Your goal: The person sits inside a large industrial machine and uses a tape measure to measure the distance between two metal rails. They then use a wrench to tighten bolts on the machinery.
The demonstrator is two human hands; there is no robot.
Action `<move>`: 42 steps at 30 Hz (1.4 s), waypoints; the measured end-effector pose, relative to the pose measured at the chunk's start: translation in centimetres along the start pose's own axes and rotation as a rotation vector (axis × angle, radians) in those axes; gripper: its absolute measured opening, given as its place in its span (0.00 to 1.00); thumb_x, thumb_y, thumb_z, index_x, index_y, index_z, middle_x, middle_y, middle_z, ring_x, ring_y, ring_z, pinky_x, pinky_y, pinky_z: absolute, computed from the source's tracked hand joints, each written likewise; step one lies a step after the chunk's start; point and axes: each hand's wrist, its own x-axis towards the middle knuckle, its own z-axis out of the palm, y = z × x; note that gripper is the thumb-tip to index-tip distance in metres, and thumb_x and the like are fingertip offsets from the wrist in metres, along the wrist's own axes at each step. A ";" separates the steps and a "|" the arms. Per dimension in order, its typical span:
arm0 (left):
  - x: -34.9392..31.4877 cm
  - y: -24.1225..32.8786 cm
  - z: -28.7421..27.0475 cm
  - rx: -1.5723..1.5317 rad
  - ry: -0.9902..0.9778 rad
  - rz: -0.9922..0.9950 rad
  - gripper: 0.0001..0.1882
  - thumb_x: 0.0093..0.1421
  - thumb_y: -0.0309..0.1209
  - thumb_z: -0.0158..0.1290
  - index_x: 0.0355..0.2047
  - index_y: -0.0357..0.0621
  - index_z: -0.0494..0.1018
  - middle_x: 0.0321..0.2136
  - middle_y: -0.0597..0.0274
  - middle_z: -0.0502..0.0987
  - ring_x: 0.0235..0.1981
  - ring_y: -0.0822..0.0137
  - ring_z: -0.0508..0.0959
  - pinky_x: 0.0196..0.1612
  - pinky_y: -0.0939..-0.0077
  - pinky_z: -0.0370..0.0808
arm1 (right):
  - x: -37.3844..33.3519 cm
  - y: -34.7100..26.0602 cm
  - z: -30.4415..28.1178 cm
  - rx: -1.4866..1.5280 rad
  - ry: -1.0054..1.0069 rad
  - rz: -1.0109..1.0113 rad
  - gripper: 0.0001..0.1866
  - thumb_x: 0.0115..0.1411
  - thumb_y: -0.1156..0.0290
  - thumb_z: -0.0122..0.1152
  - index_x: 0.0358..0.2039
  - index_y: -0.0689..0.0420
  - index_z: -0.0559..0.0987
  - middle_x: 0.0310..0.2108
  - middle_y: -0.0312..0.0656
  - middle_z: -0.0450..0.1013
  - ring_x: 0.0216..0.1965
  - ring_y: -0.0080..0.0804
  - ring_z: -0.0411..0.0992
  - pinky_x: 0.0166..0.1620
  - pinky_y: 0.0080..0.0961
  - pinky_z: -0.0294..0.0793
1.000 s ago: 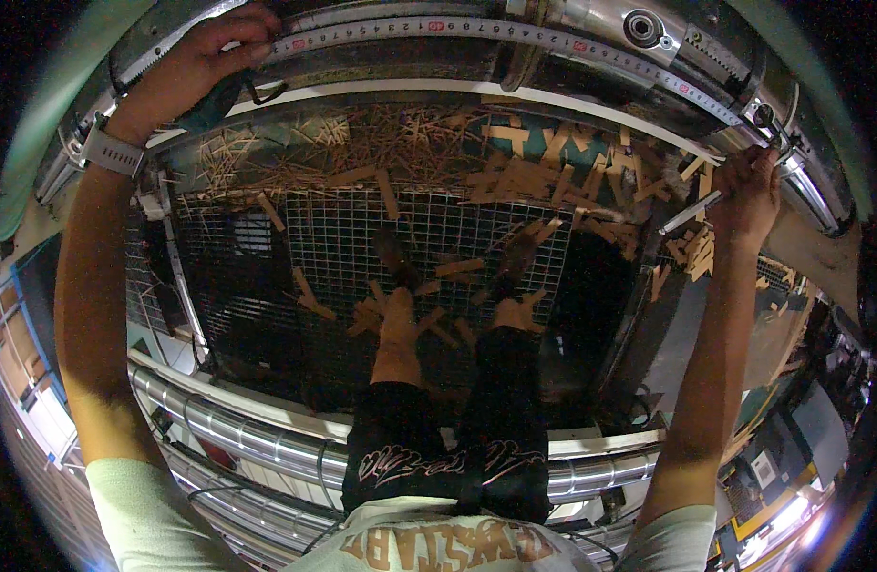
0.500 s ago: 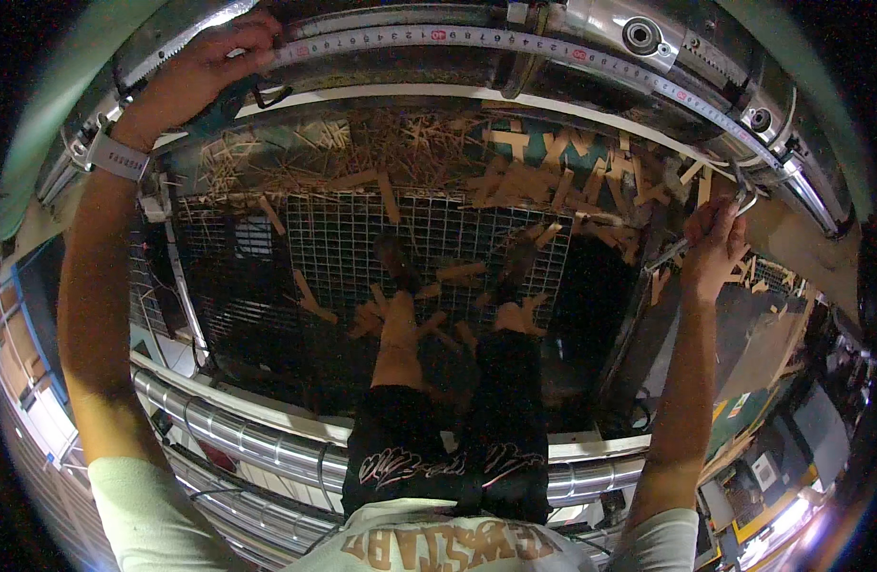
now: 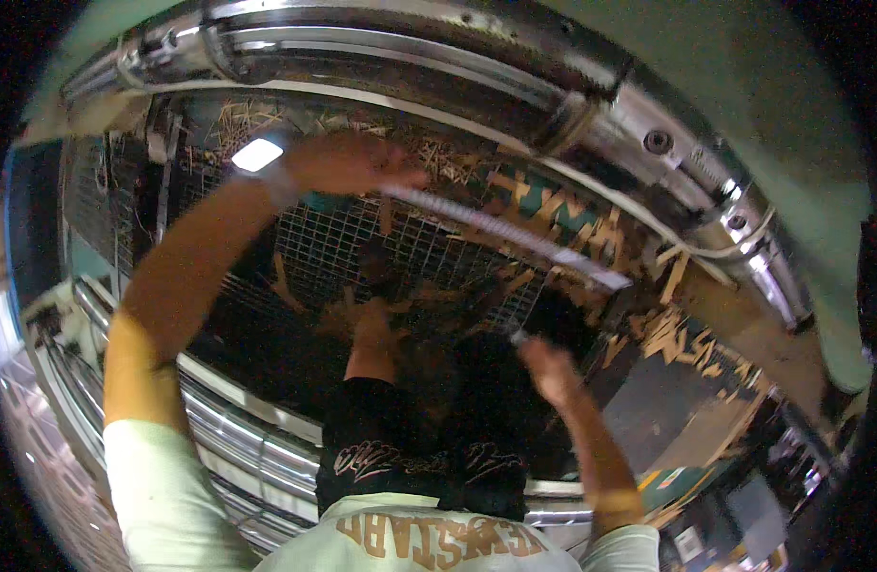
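My left hand (image 3: pixel 357 164) is closed around a tape measure, over the floor grating. Its white blade (image 3: pixel 495 226) runs out to the right in the air, and the far end hangs loose. Something teal, partly hidden, shows under the hand; it may be the case. My right hand (image 3: pixel 551 370) is lower, in front of my legs, its fingers curled and smeared by motion. A small pale tip shows at its fingers, too blurred to name. Beyond both hands lies a shiny metal roller shaft (image 3: pixel 381 65) with collars.
Cardboard scraps (image 3: pixel 562 205) and thin strips litter the ledge under the shaft and the wire grating (image 3: pixel 343 229) where I stand. Steel rollers (image 3: pixel 238 429) run behind me. A grey panel (image 3: pixel 648 405) is at the right, and green machine housing (image 3: pixel 820 315) curves around the far right.
The tape blade has come off the shaft, and my left hand has moved right and nearer with it. My right hand, earlier holding a bent metal rod near the shaft's right end, has come down and left.
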 end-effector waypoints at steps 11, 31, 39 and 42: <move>9.1 -7.5 25.3 -0.382 0.224 -0.394 0.26 0.60 0.51 0.34 0.38 0.37 0.66 0.17 0.54 0.70 0.19 0.58 0.71 0.23 0.61 0.69 | 10.0 -3.6 -3.8 -0.234 0.170 -0.273 0.12 0.59 0.63 0.48 0.34 0.61 0.69 0.28 0.50 0.69 0.30 0.47 0.70 0.30 0.36 0.68; -1.2 14.3 20.8 -0.468 -0.056 0.004 0.32 0.57 0.54 0.29 0.44 0.40 0.68 0.48 0.49 0.67 0.50 0.59 0.66 0.53 0.63 0.60 | -12.5 -15.1 1.7 0.428 0.521 -0.078 0.23 0.54 0.44 0.43 0.39 0.47 0.74 0.32 0.49 0.73 0.31 0.50 0.71 0.35 0.40 0.71; -3.1 22.8 18.2 -0.231 -0.097 0.015 0.29 0.57 0.51 0.32 0.45 0.41 0.68 0.47 0.50 0.67 0.49 0.59 0.66 0.52 0.64 0.61 | -18.9 -11.8 0.9 0.677 0.662 -0.063 0.21 0.58 0.49 0.42 0.36 0.53 0.71 0.18 0.46 0.67 0.21 0.44 0.67 0.25 0.40 0.64; -2.7 27.3 18.3 -0.165 -0.094 -0.022 0.28 0.57 0.50 0.34 0.45 0.41 0.68 0.47 0.50 0.67 0.49 0.59 0.66 0.52 0.64 0.61 | -22.3 -7.7 1.3 0.754 0.935 -0.081 0.21 0.59 0.50 0.42 0.36 0.56 0.71 0.15 0.44 0.64 0.16 0.40 0.64 0.21 0.37 0.62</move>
